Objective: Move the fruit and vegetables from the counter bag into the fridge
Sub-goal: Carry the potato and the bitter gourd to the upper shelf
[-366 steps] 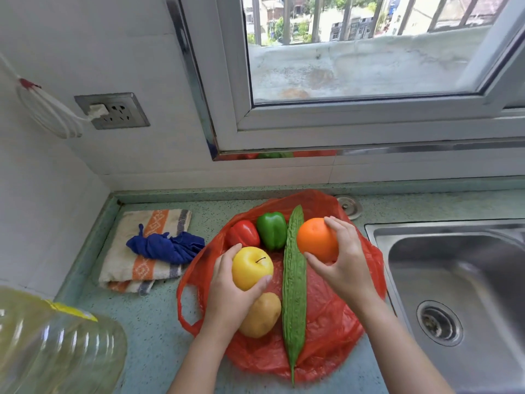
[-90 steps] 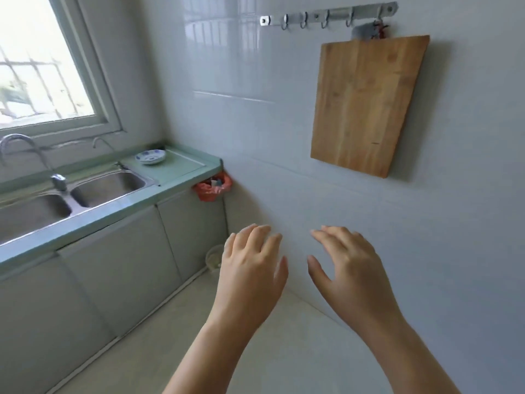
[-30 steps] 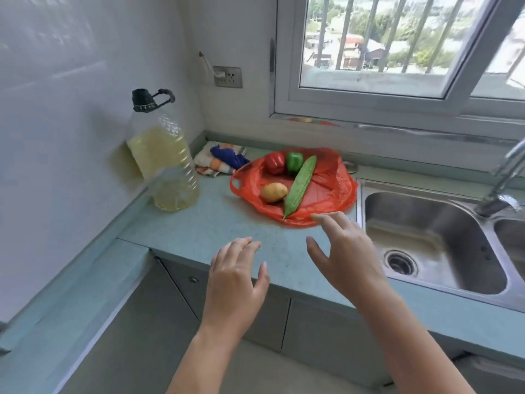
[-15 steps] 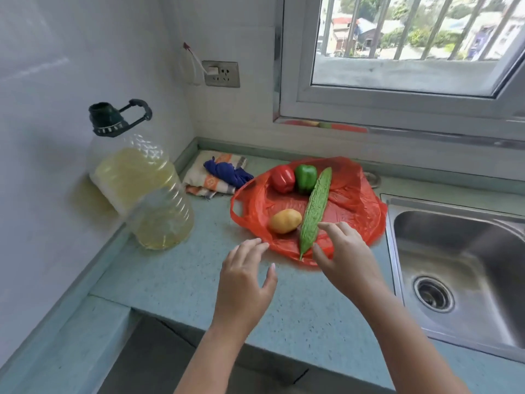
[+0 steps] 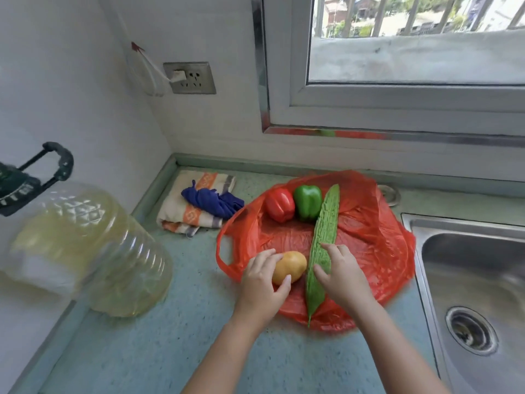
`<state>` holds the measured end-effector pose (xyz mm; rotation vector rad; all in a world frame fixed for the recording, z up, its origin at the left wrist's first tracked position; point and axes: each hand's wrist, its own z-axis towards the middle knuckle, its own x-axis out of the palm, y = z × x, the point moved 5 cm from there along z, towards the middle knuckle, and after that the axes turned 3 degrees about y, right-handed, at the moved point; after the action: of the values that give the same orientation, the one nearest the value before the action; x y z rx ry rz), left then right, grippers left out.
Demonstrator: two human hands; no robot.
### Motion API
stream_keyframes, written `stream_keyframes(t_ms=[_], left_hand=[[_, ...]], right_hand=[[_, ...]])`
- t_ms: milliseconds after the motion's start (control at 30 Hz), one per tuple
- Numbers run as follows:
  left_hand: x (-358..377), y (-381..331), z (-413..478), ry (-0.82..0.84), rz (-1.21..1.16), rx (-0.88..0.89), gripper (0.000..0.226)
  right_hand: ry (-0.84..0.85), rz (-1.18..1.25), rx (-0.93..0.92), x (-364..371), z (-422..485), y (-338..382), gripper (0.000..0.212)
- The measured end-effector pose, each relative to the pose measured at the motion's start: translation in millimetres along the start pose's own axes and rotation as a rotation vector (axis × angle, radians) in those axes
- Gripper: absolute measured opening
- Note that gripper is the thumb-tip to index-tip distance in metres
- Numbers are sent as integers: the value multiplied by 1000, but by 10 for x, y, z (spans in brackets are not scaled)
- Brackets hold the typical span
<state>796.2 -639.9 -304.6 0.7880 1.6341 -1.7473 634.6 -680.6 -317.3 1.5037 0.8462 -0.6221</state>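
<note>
A red plastic bag lies spread flat on the green counter. On it rest a red pepper, a green pepper, a long bitter gourd and a yellow potato. My left hand curls around the potato's near left side, thumb under it. My right hand wraps the lower part of the bitter gourd, thumb on its left edge and fingers over it. Both items still rest on the bag.
A large oil bottle stands at the left. A folded striped towel with a blue cloth lies behind the bag by the wall. A steel sink fills the right. A wall socket and window sit above.
I have stepped closer to the counter. Both hands reached forward from over the counter's edge onto the bag; the left now closes on the potato, the right on the bitter gourd.
</note>
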Motion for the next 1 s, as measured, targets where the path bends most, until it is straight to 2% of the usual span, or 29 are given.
stream_keyframes(t_ms=[133,433,767,1000], left_hand=[[150,142,196,95,-12,-26,52],[501,296,401,227,-54,-35,64],[543,375,450,190,-157,-113,69],[359,296,374,106,-221,-163,67]], right_hand=[[20,71,61,150,190,-105,55],[11,198,136,304,377,-288,67],[-37,343,235,479,431,-360,75],[-107,441,221,387,330,-325,64]])
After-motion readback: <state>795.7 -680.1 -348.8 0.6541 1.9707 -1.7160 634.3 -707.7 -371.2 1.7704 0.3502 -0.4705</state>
